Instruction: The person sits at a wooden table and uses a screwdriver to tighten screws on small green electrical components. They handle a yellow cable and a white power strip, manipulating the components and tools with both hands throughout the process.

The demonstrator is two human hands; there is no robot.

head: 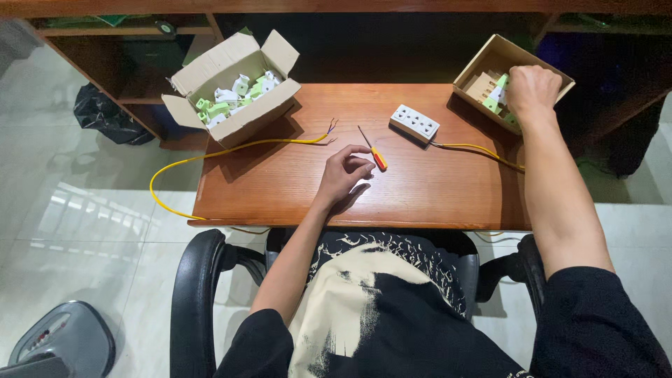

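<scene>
My left hand [344,173] rests on the wooden table [420,196] with its fingers curled loosely, touching the orange handle of a small screwdriver [374,152]. My right hand [533,89] reaches into a cardboard box [483,59] at the back right and closes on a white and green plug part [498,95]. A white multi-socket block [414,122] lies between the hands, with a yellow cable [483,149] running from it to the right.
An open cardboard box [234,87] of white and green parts stands at the back left. A second yellow cable [231,148] with bared wire ends trails off the table's left edge. I sit in a black office chair [192,294]. Dark shelves stand behind.
</scene>
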